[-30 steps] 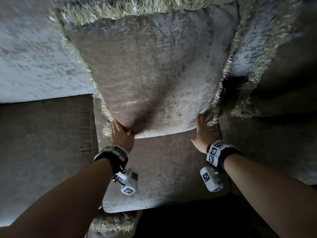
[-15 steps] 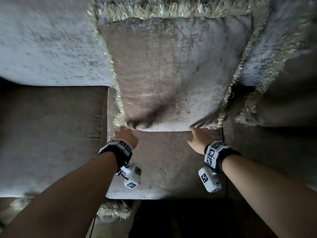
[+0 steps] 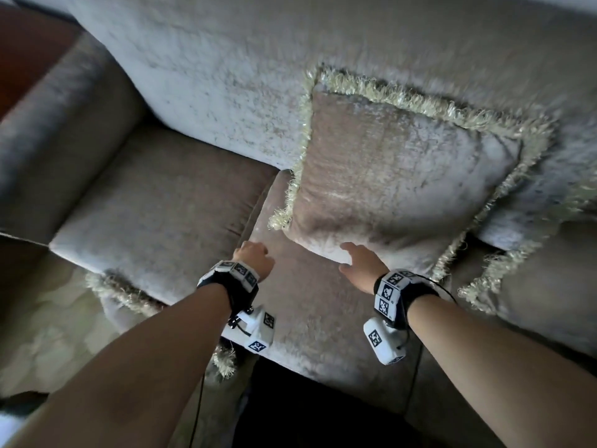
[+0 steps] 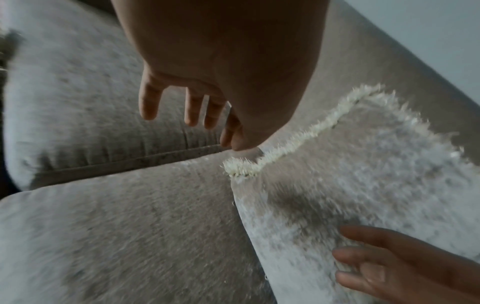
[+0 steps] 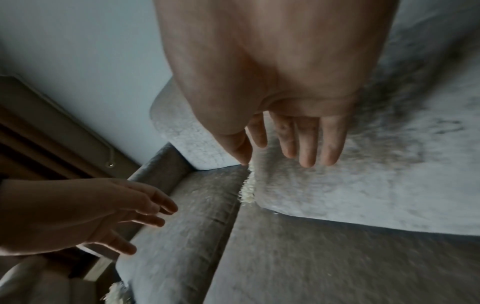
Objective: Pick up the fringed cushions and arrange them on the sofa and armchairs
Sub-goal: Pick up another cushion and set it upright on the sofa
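A beige velvet cushion (image 3: 387, 176) with a pale fringe leans upright against the sofa backrest (image 3: 226, 92), its lower edge on the middle seat pad (image 3: 307, 305). My left hand (image 3: 253, 257) hovers over the seat seam left of the cushion's lower corner, fingers loose and empty; in the left wrist view its fingers (image 4: 192, 109) hang above the seam, clear of the fringe (image 4: 285, 148). My right hand (image 3: 357, 263) reaches to the cushion's lower edge with straight fingers. The right wrist view shows those fingers (image 5: 306, 144) lying flat over the cushion (image 5: 376, 185).
A second fringed cushion (image 3: 533, 286) lies on the seat at the right, and a third (image 3: 549, 195) overlaps behind it. Another fringed cushion (image 3: 129, 295) sits low at the sofa's front left. The armrest (image 3: 48, 124) closes the left end. The left seat pad (image 3: 155, 215) is bare.
Both hands have come off the cushion's lower corners. The left hand has drawn away to the left; the right now reaches the middle of the lower edge. The view has swung left.
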